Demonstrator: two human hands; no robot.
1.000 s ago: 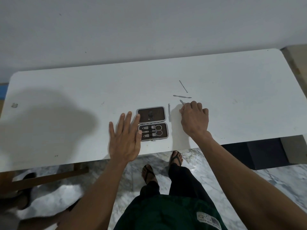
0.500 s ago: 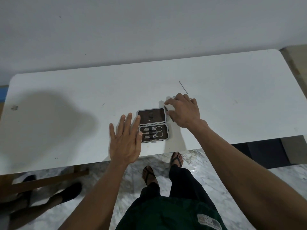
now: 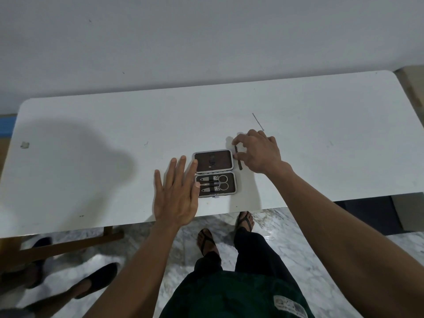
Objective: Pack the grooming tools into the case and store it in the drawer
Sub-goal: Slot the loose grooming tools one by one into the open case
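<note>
A small grooming case (image 3: pixel 234 180) lies open on the white table (image 3: pixel 91 168), brown-lined with a silver rim. Its near half holds scissors (image 3: pixel 220 182) and clippers; its far half (image 3: pixel 213 161) shows only a dark strap. My left hand (image 3: pixel 176 196) rests flat, fingers spread, against the case's left side. My right hand (image 3: pixel 258 152) is just right of the case, its thumb and fingers pinching a thin dark file (image 3: pixel 238 159) that stands along the case's right edge. A thin metal pick (image 3: pixel 258 122) lies loose beyond my right hand.
The table's near edge runs just below the case, with marble floor (image 3: pixel 286 249) and my sandalled feet beneath. Another person's dark shoes (image 3: pixel 96 283) are at the lower left. A wooden table leg (image 3: pixel 68 244) shows under the left side. A pale wall stands behind.
My right hand moved left from the loose tools to the case's right edge and took hold of the thin dark file. My left hand stayed flat beside the case.
</note>
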